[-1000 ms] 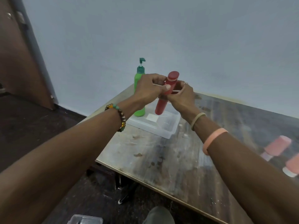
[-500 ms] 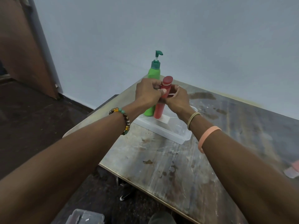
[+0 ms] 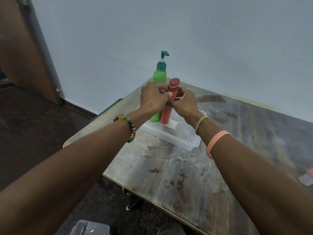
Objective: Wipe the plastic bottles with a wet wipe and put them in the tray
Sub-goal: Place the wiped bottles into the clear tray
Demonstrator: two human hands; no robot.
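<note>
Stained table carries clear tray near far-left corner.

Tray: clear, smooth plastic. Red bottle and green bottle: matt plastic. Table: worn, stained, scratched surface with dull sheen.

Two hands, the left hand and the right hand, grip one red bottle. One green pump bottle stands just behind the left hand. One clear tray lies beneath both.
</note>
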